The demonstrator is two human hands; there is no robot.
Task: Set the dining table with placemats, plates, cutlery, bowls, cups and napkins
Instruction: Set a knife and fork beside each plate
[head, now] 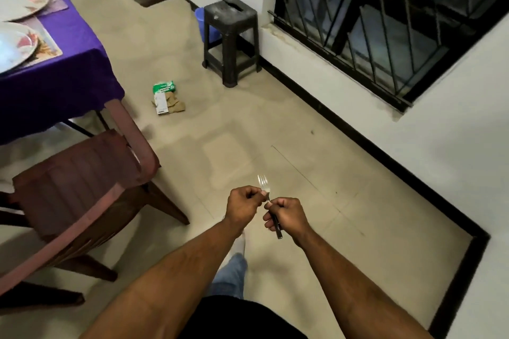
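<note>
**Both hands closed at mid-frame**

Both bare forearms are extended forward and are angled inward, so that the hands are brought close together. The left hand [242,205] is curled, its thumb and fingertips pinched on the neck of a fork [268,202]. The right hand [287,216] is closed around the fork's dark handle, knuckles turned upward. The two hands are held just beside each other.

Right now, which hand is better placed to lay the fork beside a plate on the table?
Probably left: the table and plates lie on the left side. The left hand pinches the fork near its head; the right hand holds the handle.
</note>
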